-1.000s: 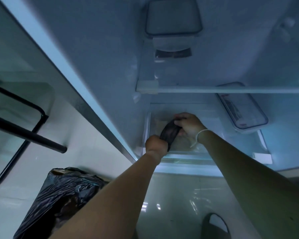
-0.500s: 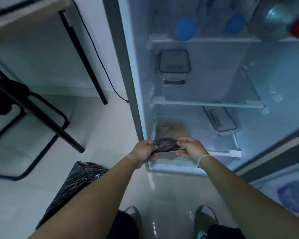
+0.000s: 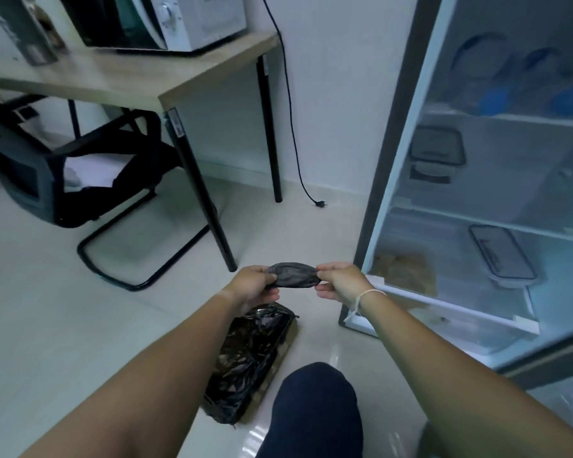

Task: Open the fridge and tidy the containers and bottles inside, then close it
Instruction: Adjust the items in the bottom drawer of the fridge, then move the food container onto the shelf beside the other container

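The fridge stands open on the right. Both hands hold a small dark crumpled bag stretched between them, outside the fridge and above the floor. My left hand grips its left end, my right hand its right end. Inside, a clear lidded container lies on the lower shelf and another lidded container stands on the middle shelf. Blue-capped bottles lie on the top shelf. A brownish packet sits in the bottom drawer.
A black plastic-wrapped bundle lies on the tiled floor below my hands. A wooden table with a microwave stands at the left, a black chair under it. An unplugged cable hangs by the wall.
Both hands pulled the dark bag out of the bottom drawer and back to the left of the fridge. The view swung left and up, so the table and chair came into sight.
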